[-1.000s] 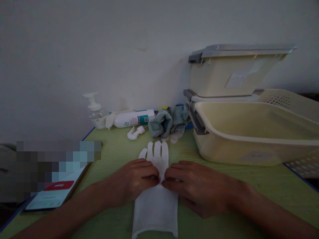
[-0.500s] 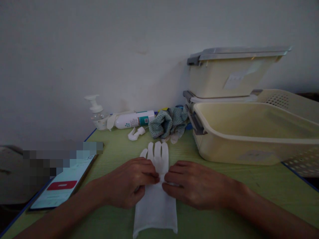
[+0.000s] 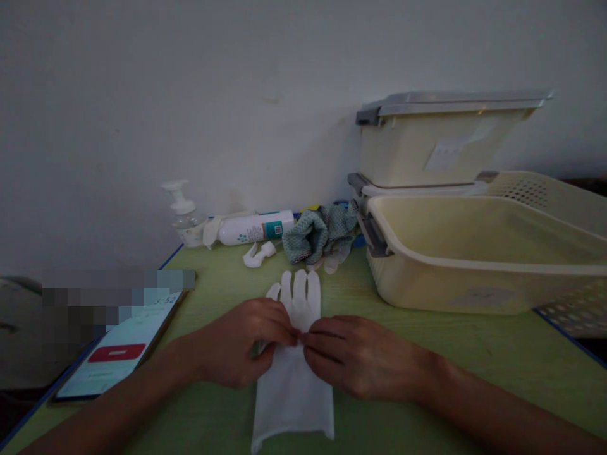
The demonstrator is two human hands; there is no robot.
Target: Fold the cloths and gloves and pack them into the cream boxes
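A white glove [image 3: 294,395] lies flat on the table, fingers pointing away from me and its cuff toward me. My left hand [image 3: 249,341] rests on the glove's left side, its bent fingertips gathering the cloth at the middle. From the right, my right hand [image 3: 358,355] has its fingers closed on the same middle part. The fingertips of both hands nearly meet there. Both hands hide the thumb side and part of the palm of the glove.
A phone [image 3: 118,354] with a lit screen lies at the left edge. Behind the glove are a pump bottle [image 3: 187,218], a white bottle [image 3: 256,227] on its side, a spray nozzle [image 3: 258,254] and a grey-green cloth [image 3: 322,234]. A cream bin [image 3: 441,284] and lidded box [image 3: 427,148] stand right.
My right hand has shifted slightly left, so my fingertips are now closer together over the glove's middle. The cuff's right edge has moved slightly left and up.
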